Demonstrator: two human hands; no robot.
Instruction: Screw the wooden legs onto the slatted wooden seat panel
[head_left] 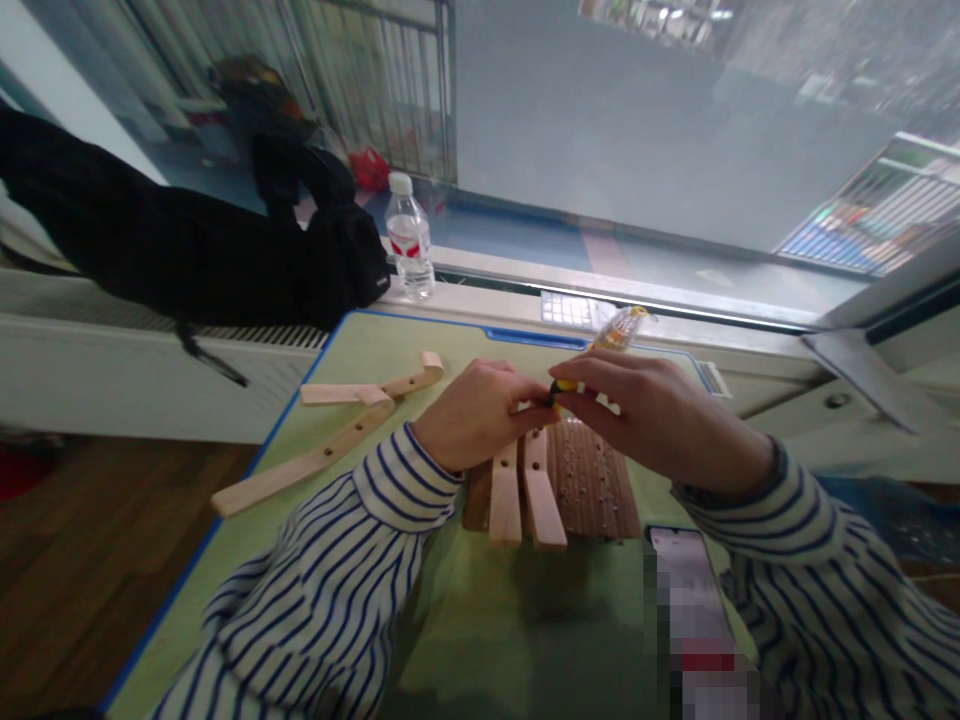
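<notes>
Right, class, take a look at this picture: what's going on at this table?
A person in striped sleeves works at a green table. The right hand pinches a small yellow-and-black object, and the curled left hand meets it there; whether the left grips it too is unclear. Both hands are over two pale wooden slats and a drilled wooden board. Joined wooden strips lie to the left, a phone lower right, a water bottle on the sill.

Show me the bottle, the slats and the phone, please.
bottle (409,243): head view, on its red label.
slats (505,500): head view, on the left slat's lower half.
phone (686,575): head view, on the upper part of its screen.
</notes>
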